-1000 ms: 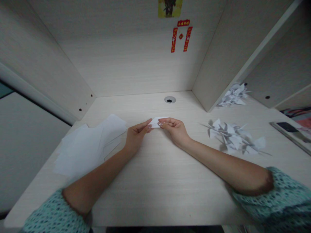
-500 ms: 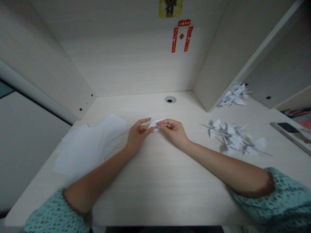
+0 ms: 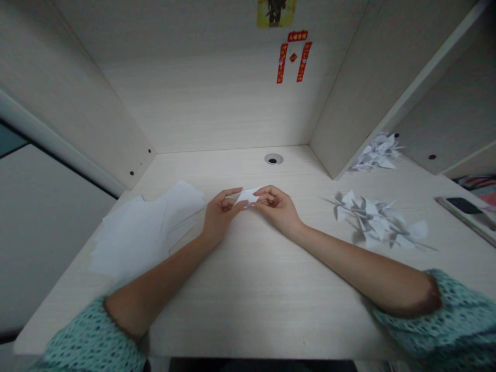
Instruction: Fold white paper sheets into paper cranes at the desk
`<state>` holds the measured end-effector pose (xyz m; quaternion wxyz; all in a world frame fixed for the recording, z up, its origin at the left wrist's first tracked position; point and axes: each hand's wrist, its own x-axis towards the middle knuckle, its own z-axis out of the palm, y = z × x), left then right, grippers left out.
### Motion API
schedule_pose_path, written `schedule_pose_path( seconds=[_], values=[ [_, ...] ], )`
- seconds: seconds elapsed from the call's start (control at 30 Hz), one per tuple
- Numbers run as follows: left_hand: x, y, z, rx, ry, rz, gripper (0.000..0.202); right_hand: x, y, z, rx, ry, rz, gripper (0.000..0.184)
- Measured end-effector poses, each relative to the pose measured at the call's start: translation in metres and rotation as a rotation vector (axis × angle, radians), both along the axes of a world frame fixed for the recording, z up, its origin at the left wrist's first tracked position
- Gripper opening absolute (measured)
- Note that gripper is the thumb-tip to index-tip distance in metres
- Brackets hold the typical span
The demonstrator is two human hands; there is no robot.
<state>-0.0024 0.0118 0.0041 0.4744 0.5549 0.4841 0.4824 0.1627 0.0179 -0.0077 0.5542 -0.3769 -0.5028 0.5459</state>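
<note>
A small folded piece of white paper (image 3: 248, 196) is pinched between my two hands above the middle of the desk. My left hand (image 3: 221, 211) grips its left side, thumb at the lower edge and forefinger stretched along the top. On the right side, my right hand (image 3: 278, 206) holds it between thumb and bent fingers. Both thumb tips lie close together along the near edge. The fingers partly cover the paper, so its full shape is hidden.
Loose white paper sheets (image 3: 135, 232) lie spread at the left. To the right sit several folded paper cranes (image 3: 372, 214), with another pile of them (image 3: 377, 152) behind by the partition. A phone (image 3: 465, 205) rests on a flat object at far right. A cable hole (image 3: 274, 159) is at the back.
My right fingers have lifted slightly and shifted right along the paper, so more of its white face shows between the hands. The camera view has shifted a little.
</note>
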Motion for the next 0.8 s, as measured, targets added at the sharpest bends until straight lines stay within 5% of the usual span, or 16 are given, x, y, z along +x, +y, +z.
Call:
schedule_pose_path(
  seconds=[0.8],
  values=[
    [0.0002, 0.0036, -0.0062, -0.03, -0.047, -0.067, 0.048, 0.0013, 0.0034, -0.0028, 0.025, 0.099, -0.031, 0.039]
  ],
)
